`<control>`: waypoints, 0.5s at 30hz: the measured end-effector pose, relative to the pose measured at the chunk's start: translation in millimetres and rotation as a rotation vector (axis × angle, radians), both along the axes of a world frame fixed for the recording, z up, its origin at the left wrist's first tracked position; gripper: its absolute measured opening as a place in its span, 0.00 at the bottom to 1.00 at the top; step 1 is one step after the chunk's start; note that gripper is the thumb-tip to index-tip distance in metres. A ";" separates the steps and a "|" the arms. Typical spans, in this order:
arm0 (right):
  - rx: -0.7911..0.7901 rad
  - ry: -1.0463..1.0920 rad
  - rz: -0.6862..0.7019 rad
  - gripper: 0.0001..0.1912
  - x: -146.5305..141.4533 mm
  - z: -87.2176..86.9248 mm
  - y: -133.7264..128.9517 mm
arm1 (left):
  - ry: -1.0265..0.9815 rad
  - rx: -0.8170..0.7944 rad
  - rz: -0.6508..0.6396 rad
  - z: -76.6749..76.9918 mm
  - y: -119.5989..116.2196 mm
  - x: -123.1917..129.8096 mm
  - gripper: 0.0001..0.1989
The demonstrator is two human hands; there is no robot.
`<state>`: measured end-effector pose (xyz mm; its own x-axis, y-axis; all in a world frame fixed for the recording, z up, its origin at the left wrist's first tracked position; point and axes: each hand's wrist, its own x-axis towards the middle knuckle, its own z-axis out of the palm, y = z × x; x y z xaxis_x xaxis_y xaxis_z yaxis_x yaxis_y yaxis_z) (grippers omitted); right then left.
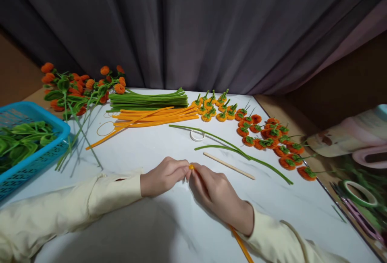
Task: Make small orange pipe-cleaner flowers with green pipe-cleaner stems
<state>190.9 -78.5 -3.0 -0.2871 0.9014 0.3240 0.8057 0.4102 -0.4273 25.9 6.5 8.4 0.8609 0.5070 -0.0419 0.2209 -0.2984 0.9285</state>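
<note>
Over the middle of the white table, my left hand and my right hand meet fingertip to fingertip. Both are closed in a pinch on a yellow-orange pipe cleaner, of which only a small bit shows between the fingers. An orange length trails out under my right wrist toward the front edge; it looks like the same strand. Just beyond my right hand lie a thin wooden stick, loose green pipe cleaners and a white ring.
Green and orange pipe cleaner bundles lie at the back. Yellow and orange pumpkins stand right of them. A blue basket of leaves and orange flower stems are left. Green tape, scissors and a tumbler lie right.
</note>
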 end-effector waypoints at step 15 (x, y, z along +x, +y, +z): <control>-0.246 0.391 -0.089 0.16 -10.1 1.8 -6.0 | 0.012 0.108 -0.024 0.1 -1.8 -1.4 0.16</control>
<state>180.8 -84.6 -1.1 -0.1037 0.9806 0.1664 0.5923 0.1953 -0.7817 24.4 4.8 8.5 0.8727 0.4883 0.0011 0.2237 -0.4017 0.8880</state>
